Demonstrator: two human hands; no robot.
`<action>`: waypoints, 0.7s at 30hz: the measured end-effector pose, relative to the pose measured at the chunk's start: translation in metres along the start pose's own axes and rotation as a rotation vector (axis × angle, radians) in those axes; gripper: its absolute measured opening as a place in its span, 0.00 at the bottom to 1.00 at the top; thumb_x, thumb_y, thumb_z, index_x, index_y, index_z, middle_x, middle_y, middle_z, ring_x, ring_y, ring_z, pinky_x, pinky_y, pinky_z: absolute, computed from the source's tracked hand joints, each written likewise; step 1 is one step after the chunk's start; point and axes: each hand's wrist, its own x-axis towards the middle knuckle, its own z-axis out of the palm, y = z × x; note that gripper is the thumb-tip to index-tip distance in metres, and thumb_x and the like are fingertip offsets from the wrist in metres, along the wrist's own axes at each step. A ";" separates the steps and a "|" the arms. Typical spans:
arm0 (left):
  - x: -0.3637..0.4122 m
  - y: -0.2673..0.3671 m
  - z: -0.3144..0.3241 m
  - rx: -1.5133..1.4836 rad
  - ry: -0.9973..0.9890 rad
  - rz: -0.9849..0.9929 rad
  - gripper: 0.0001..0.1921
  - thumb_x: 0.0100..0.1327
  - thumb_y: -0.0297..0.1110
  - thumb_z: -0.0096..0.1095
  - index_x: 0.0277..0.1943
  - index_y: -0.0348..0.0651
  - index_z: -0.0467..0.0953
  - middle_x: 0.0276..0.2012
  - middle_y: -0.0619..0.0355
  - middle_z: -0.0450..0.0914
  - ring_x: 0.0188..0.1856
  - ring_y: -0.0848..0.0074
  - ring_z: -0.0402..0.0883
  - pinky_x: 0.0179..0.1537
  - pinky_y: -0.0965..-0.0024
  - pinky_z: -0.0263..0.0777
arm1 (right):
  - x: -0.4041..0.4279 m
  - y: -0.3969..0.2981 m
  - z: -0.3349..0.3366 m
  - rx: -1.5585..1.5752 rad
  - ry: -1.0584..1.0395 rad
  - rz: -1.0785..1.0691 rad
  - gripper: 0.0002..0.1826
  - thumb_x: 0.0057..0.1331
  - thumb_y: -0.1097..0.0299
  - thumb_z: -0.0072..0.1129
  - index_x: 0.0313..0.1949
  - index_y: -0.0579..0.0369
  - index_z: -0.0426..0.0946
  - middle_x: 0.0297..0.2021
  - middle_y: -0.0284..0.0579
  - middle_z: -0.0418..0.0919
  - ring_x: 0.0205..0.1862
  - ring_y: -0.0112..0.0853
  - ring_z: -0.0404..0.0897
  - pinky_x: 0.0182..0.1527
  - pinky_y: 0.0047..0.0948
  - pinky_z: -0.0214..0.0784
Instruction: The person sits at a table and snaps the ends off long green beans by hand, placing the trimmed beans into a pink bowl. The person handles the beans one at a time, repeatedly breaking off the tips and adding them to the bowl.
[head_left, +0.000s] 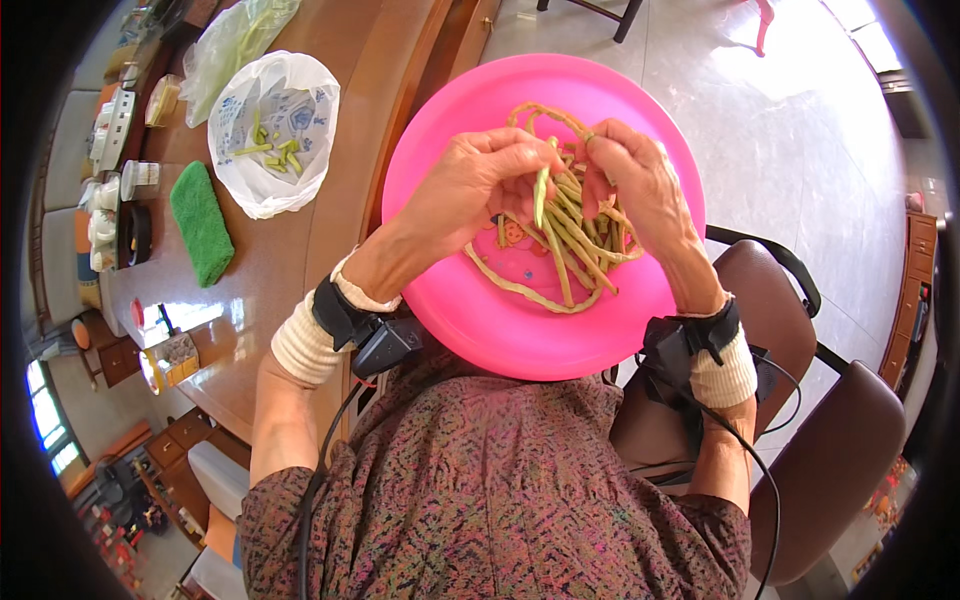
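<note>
Over a round pink plastic basin (450, 307) both of my hands work close together. My left hand (480, 176) pinches a short green piece of bean (541, 196) between thumb and fingers. Fingertips of my right hand (637, 176) grip a long, pale yard-long bean (555, 111), which loops up towards the basin's far side. Below them lies a heap of long beans and cut lengths (577, 232), partly hidden by my hands. One curved bean (517, 289) bends around the near side of the heap. A printed cartoon picture shows on the basin floor.
On the wooden table (277, 262) at left stand a container lined with a white plastic bag (319, 176), holding bean scraps, and a clear bag (217, 67). A folded green cloth (201, 225) and a jar (171, 361) lie nearer. Brown chairs (825, 465) stand at right.
</note>
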 end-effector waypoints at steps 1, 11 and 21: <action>0.000 0.000 -0.002 0.002 -0.001 -0.001 0.08 0.65 0.31 0.55 0.37 0.35 0.76 0.27 0.58 0.79 0.23 0.80 0.77 0.26 0.77 0.73 | -0.001 0.000 -0.002 -0.273 0.046 -0.083 0.12 0.62 0.66 0.46 0.31 0.64 0.73 0.20 0.48 0.76 0.28 0.34 0.76 0.36 0.33 0.66; 0.001 -0.002 -0.001 -0.068 0.165 0.110 0.07 0.64 0.30 0.58 0.41 0.37 0.74 0.33 0.56 0.80 0.31 0.76 0.81 0.36 0.74 0.77 | -0.015 -0.006 0.014 -0.554 0.071 -0.603 0.10 0.61 0.68 0.50 0.35 0.63 0.73 0.31 0.54 0.77 0.38 0.48 0.75 0.44 0.43 0.65; 0.001 0.044 0.012 1.657 0.117 0.863 0.06 0.55 0.27 0.64 0.36 0.38 0.80 0.34 0.55 0.79 0.34 0.73 0.79 0.37 0.74 0.72 | 0.002 -0.043 0.003 -1.039 0.038 -0.850 0.04 0.57 0.75 0.51 0.31 0.62 0.68 0.29 0.51 0.74 0.36 0.47 0.74 0.43 0.40 0.66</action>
